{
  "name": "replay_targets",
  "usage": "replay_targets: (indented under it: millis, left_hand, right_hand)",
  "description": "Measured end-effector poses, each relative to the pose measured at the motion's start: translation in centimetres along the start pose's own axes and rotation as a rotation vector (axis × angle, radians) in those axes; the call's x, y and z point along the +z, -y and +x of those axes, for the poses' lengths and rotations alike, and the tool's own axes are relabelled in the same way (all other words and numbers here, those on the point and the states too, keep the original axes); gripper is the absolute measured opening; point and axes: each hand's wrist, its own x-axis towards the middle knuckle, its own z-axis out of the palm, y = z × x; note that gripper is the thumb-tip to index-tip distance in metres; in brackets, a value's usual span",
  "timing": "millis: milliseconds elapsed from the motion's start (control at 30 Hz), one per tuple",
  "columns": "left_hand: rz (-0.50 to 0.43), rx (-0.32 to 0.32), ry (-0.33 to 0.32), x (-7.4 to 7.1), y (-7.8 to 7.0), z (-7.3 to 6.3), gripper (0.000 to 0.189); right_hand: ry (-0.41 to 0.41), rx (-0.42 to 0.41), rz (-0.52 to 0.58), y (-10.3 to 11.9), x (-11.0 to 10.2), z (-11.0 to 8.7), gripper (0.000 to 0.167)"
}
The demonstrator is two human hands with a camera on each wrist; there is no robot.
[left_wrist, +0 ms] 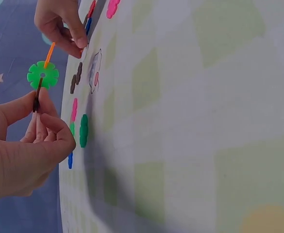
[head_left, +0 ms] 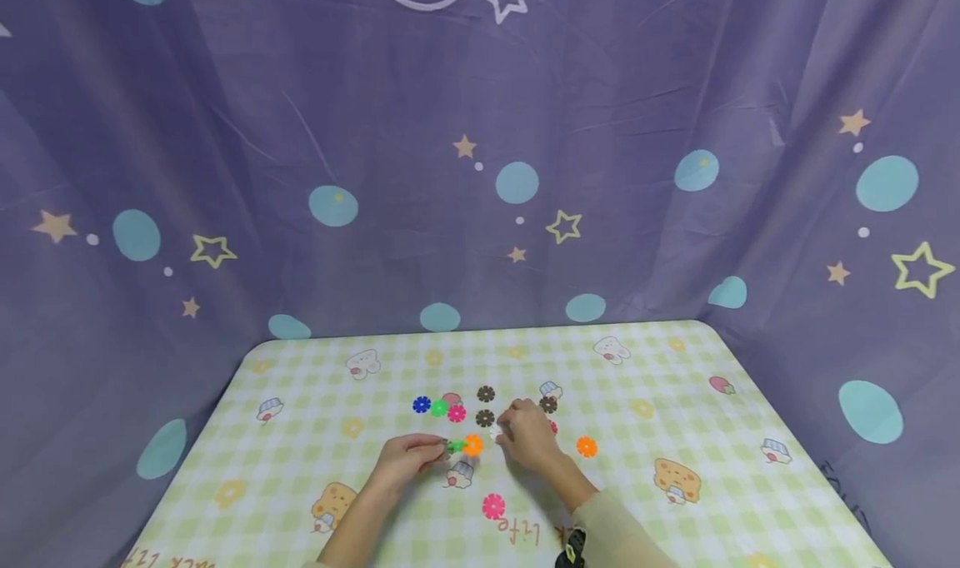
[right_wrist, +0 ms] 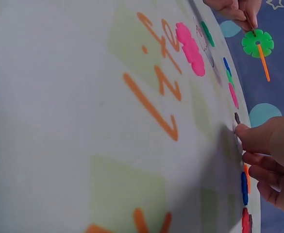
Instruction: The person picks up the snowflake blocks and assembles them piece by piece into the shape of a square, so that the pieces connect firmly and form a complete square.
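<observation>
My left hand pinches a brown notched plastic disc, seen edge-on in the left wrist view. Slotted into it is a green disc, and an orange disc is joined to the green one's other side. This small chain hangs above the table. To the right, my right hand is down at the tabletop, thumb and fingers pinching a white disc, which they partly cover. Two brown discs lie just beyond those fingertips.
Blue, light green and pink discs lie in a row at the left. Another brown disc and an orange disc sit on the right; a pink disc lies nearer. A patterned curtain stands behind the checked tablecloth.
</observation>
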Motion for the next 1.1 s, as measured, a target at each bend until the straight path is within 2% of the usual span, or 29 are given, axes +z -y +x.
replay_targets:
  millis: [267,533,867,1100]
  left_hand:
    - [-0.006,-0.011,-0.004,-0.1,0.4,0.1,0.029]
    - [-0.010,-0.017,0.004,0.1,0.4,0.0,0.029]
    - [-0.012,-0.004,0.009,0.4,0.5,0.0,0.027]
    - [-0.010,0.009,0.037,0.5,0.4,-0.1,0.029]
  right_hand:
    - [-0.026,0.021,0.051,-0.2,0.1,-0.4,0.024]
    - [0.062,0.138,0.270,0.5,-0.3,-1.2,0.023]
    - [0.055,0.196,0.431,0.8,-0.4,-2.7,0.012]
    - [0.051,0.254,0.560,0.6,-1.0,-3.7,0.010]
